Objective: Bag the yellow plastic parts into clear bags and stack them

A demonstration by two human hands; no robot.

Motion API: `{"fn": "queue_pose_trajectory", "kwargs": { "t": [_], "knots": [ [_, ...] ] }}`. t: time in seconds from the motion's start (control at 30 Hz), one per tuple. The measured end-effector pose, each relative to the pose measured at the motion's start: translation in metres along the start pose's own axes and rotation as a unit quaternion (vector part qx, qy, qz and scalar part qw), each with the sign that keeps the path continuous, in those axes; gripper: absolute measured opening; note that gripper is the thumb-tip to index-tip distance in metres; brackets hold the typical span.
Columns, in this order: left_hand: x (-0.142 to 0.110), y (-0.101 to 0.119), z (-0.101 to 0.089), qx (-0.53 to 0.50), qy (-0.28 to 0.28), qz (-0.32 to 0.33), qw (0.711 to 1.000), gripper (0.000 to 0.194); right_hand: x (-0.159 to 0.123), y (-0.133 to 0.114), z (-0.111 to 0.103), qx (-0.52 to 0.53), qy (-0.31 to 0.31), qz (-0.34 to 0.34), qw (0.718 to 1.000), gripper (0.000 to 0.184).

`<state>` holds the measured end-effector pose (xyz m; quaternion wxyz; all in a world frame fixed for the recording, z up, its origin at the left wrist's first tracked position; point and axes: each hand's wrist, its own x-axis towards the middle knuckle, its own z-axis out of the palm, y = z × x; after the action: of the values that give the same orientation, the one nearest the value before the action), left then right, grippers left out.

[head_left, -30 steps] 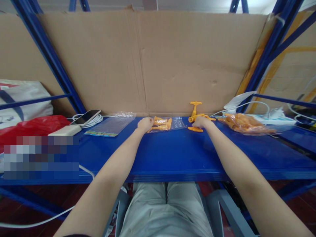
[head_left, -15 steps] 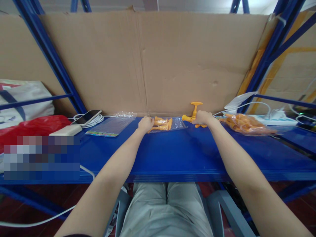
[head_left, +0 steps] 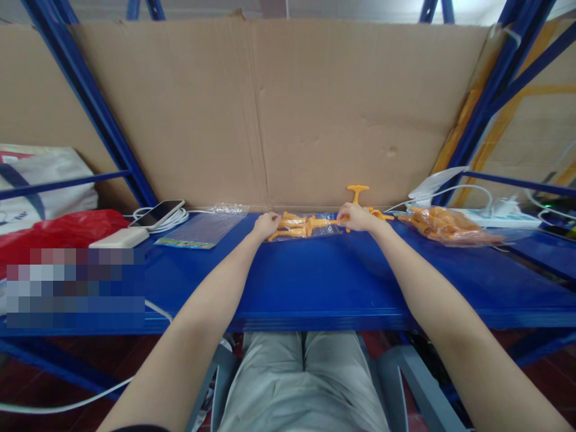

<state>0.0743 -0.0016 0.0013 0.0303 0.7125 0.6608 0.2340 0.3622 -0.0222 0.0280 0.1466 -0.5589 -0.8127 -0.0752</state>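
Observation:
My left hand (head_left: 266, 225) is closed on the left end of a small clear plastic bag (head_left: 324, 228) that lies on the blue shelf (head_left: 315, 282) and holds several orange plastic parts (head_left: 291, 227). My right hand (head_left: 356, 217) is closed on one orange plastic part (head_left: 322, 222), whose tip reaches into the bag's right end. Another orange part (head_left: 357, 191) stands upright just behind my right hand, against the cardboard.
A flat stack of clear bags (head_left: 202, 229) lies left of my hands, beside a phone (head_left: 156, 213) on coiled white cable and a white box (head_left: 119, 238). A full bag of orange parts (head_left: 445, 225) and a power strip (head_left: 504, 218) sit to the right. Cardboard (head_left: 279, 114) backs the shelf.
My right hand picked an orange part off the shelf and carried it left to the bag's right end. My left hand stayed on the bag.

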Motion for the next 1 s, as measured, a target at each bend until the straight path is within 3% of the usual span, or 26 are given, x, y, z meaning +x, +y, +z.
{"fn": "queue_pose_trajectory", "kwargs": {
  "t": [0.27, 0.43, 0.63, 0.73, 0.9, 1.0],
  "knots": [
    [0.004, 0.001, 0.007, -0.045, -0.022, 0.022, 0.998, 0.038, 0.004, 0.025, 0.001, 0.174, -0.020, -0.026, 0.984, 0.010],
    [0.006, 0.002, 0.010, -0.077, -0.027, 0.032, 0.996, 0.038, 0.007, 0.009, 0.011, 0.200, -0.007, -0.043, 0.979, 0.010],
    [0.009, 0.002, 0.016, -0.146, -0.013, 0.030, 0.989, 0.036, 0.009, -0.021, 0.028, 0.274, 0.050, -0.037, 0.960, 0.010],
    [0.011, 0.001, 0.019, -0.172, -0.007, 0.029, 0.985, 0.036, 0.006, -0.029, 0.030, 0.389, 0.033, 0.031, 0.920, 0.025],
    [0.015, -0.001, 0.025, -0.229, 0.001, 0.017, 0.973, 0.034, 0.000, -0.026, 0.028, 0.589, -0.100, 0.178, 0.782, 0.041],
    [0.015, 0.000, 0.026, -0.303, -0.010, -0.008, 0.953, 0.033, 0.001, -0.024, 0.025, 0.613, -0.120, 0.208, 0.752, 0.034]
  ]
}}
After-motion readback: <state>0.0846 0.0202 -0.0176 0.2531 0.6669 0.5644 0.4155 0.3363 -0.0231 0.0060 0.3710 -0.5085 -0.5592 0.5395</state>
